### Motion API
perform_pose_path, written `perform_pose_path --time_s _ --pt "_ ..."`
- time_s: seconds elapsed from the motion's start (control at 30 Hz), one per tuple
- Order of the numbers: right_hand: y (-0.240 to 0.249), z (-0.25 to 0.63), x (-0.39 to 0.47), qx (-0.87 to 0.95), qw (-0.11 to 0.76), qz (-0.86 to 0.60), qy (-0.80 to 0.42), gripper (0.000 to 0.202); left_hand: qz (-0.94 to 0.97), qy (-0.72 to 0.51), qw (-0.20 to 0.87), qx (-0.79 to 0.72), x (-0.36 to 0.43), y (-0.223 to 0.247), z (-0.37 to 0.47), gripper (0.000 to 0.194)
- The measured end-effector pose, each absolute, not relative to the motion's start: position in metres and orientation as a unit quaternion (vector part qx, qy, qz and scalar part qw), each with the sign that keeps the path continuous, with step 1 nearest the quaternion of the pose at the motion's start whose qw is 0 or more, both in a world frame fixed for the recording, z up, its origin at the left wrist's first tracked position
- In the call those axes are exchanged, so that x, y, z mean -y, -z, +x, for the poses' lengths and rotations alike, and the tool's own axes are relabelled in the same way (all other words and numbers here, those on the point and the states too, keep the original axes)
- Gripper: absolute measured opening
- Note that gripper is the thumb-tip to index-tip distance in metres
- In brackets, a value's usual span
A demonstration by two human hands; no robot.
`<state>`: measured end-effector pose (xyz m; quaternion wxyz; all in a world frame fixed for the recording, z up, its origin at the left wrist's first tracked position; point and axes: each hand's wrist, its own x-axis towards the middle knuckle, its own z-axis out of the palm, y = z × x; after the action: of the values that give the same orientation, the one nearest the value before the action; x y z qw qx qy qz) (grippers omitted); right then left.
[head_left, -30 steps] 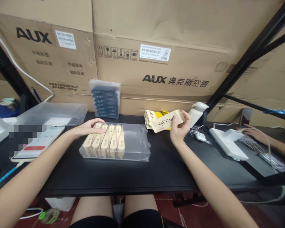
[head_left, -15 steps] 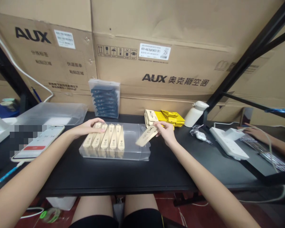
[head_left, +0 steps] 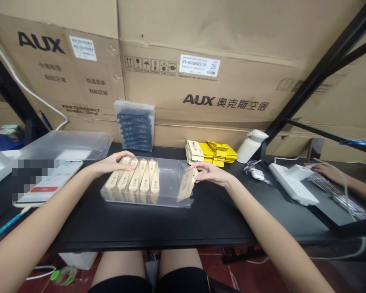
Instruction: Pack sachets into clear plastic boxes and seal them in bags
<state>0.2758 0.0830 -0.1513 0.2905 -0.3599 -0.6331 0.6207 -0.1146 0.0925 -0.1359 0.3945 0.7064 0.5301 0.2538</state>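
A clear plastic box (head_left: pixel 169 179) lies on the black table with its flapped end toward the right. Several beige packets (head_left: pixel 134 179) with dark lettering stand in a slanted row in its left part. My left hand (head_left: pixel 122 161) grips the box near its left end, thumb on top and fingers over the far side. Between the thumb and fingers of my right hand (head_left: pixel 209 174) is another beige packet (head_left: pixel 186 186), tilted upright at the box's flapped right end. Whether its lower edge touches the box, I cannot tell.
Behind stand a clear box of blue packets (head_left: pixel 136 128), beige packets (head_left: pixel 195 150), yellow packets (head_left: pixel 219 152) and a white bottle (head_left: pixel 252 145). A phone (head_left: pixel 50 183) lies left, a power strip (head_left: pixel 293 185) right. Another person's hand (head_left: pixel 323 167) is at far right.
My right hand has brought its packet down and slightly left to the box's right end, turning it more upright. My left hand has hardly moved.
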Motion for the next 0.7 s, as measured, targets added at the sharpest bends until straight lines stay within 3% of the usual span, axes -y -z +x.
perform_pose_path --time_s 0.17,0.5,0.7 --pt "0.157 0.271 -0.084 0.623 0.354 -0.372 -0.590 0.042 0.695 -0.259 0.410 -0.531 -0.088 0.131 -0.111 0.054" --pt "0.164 0.264 -0.083 0.656 0.338 -0.380 -0.558 0.032 0.696 -0.259 0.405 -0.533 -0.091 0.135 -0.113 0.054" --pt "0.164 0.260 -0.083 0.631 0.324 -0.407 -0.575 0.041 0.696 -0.256 0.407 -0.534 -0.092 0.136 -0.114 0.054"
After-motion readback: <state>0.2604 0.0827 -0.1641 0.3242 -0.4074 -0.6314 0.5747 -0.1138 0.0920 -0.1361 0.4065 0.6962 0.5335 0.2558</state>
